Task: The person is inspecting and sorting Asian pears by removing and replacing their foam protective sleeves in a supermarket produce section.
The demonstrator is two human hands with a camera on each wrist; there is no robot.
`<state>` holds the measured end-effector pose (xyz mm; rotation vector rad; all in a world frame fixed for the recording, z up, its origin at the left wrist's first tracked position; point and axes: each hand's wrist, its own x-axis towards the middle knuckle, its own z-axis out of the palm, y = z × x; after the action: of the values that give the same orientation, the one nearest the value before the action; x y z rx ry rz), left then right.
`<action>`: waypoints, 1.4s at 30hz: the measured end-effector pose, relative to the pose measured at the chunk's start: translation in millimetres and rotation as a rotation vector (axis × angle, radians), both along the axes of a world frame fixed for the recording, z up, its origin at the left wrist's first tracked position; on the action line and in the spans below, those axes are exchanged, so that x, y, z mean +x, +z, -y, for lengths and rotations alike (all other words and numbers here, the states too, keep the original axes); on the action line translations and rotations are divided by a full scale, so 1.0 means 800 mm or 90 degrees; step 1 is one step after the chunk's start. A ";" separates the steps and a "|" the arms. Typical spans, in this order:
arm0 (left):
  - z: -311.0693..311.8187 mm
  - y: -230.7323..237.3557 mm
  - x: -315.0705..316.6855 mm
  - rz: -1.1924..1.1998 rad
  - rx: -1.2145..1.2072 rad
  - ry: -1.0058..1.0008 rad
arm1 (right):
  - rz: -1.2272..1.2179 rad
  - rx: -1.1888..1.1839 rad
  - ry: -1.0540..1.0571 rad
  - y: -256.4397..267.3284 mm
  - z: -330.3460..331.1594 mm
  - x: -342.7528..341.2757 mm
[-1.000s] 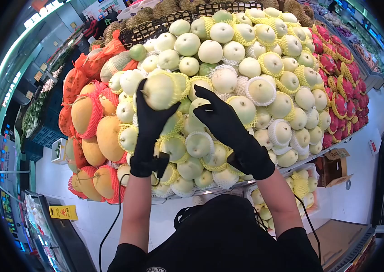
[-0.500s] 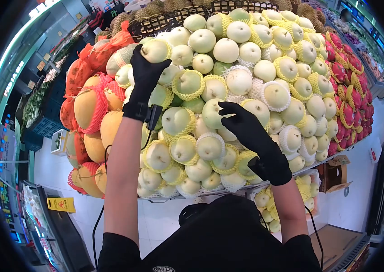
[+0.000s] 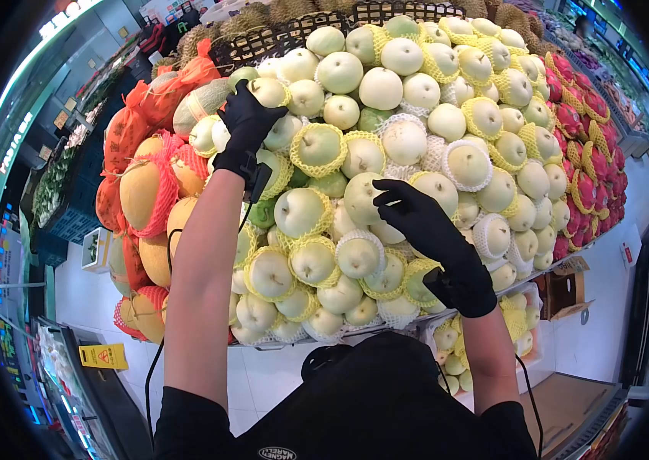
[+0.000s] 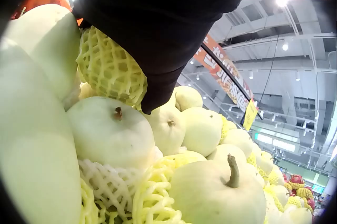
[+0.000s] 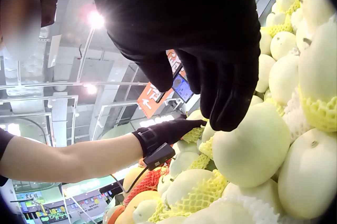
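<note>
My black-gloved left hand (image 3: 251, 121) holds a pale melon (image 3: 269, 93) in a yellow foam net at the upper left of the heap, thumb on one side and fingers on the other. The left wrist view shows the yellow netting (image 4: 111, 66) under the dark glove, close against a bare pale melon (image 4: 110, 132) with a short stem. My right hand (image 3: 425, 222), also gloved, hovers by a bare pale melon (image 3: 361, 198), fingers bent loosely with nothing between them. In the right wrist view its fingertips overlap that melon's upper edge (image 5: 250, 142).
Orange melons (image 3: 144, 193) in red nets lie left of the heap, dragon fruit (image 3: 581, 146) to its right. Black crates (image 3: 263, 47) and durians stand behind. A box of melons (image 3: 455, 337) sits below the front edge, near a cardboard box (image 3: 562, 295).
My left hand has carried the netted melon from mid-heap up to the upper left edge, its fingers shifting slightly lately. My right hand has moved right and down, away from the left.
</note>
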<state>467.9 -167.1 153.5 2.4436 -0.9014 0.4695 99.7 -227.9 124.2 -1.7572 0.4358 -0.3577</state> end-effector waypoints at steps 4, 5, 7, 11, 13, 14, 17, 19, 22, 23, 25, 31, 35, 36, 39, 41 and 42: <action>-0.003 0.001 0.004 -0.003 0.006 -0.020 | -0.002 -0.007 0.000 -0.002 -0.004 0.003; -0.003 -0.001 0.008 -0.014 0.014 -0.020 | -0.003 -0.008 0.000 -0.003 -0.007 0.004; -0.004 0.005 0.006 -0.018 0.034 -0.017 | -0.016 -0.032 0.014 -0.004 -0.009 0.006; -0.018 0.011 0.005 -0.020 0.048 -0.043 | -0.039 -0.047 0.023 0.005 -0.014 0.004; -0.029 0.013 0.009 -0.014 0.014 -0.078 | -0.037 -0.051 0.010 0.003 -0.016 0.002; -0.036 0.012 0.010 -0.002 -0.015 -0.094 | -0.036 -0.054 0.004 0.002 -0.017 0.001; -0.060 0.012 0.008 0.021 -0.112 -0.112 | -0.011 -0.090 -0.023 -0.006 -0.019 -0.001; -0.077 0.006 0.011 0.040 -0.192 -0.122 | -0.015 -0.097 -0.037 -0.009 -0.020 -0.002; -0.097 -0.007 0.012 0.111 -0.316 -0.142 | -0.025 -0.118 -0.081 -0.019 -0.024 -0.003; -0.107 -0.008 0.011 0.099 -0.354 -0.146 | -0.029 -0.130 -0.097 -0.020 -0.027 -0.003; -0.136 -0.006 0.002 0.073 -0.430 -0.151 | -0.063 -0.231 -0.126 -0.017 -0.036 -0.004; -0.244 -0.033 -0.049 -0.094 -0.599 -0.138 | -0.102 -0.458 -0.122 -0.035 -0.064 -0.026; -0.300 -0.071 -0.094 -0.162 -0.570 -0.157 | -0.082 -0.445 -0.110 -0.057 -0.093 -0.045; -0.309 -0.075 -0.108 -0.191 -0.588 -0.150 | -0.116 -0.420 -0.114 -0.062 -0.098 -0.049; -0.345 -0.114 -0.125 -0.285 -0.526 -0.193 | -0.129 -0.406 -0.159 -0.079 -0.115 -0.057; -0.360 -0.120 -0.148 -0.331 -0.513 -0.209 | -0.117 -0.419 -0.224 -0.083 -0.133 -0.057; -0.365 -0.125 -0.158 -0.345 -0.492 -0.205 | -0.107 -0.444 -0.267 -0.085 -0.138 -0.058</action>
<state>341.8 124.7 53.3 1.5595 -0.6808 0.0076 53.6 -117.3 55.9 -2.3798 0.8816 -0.7251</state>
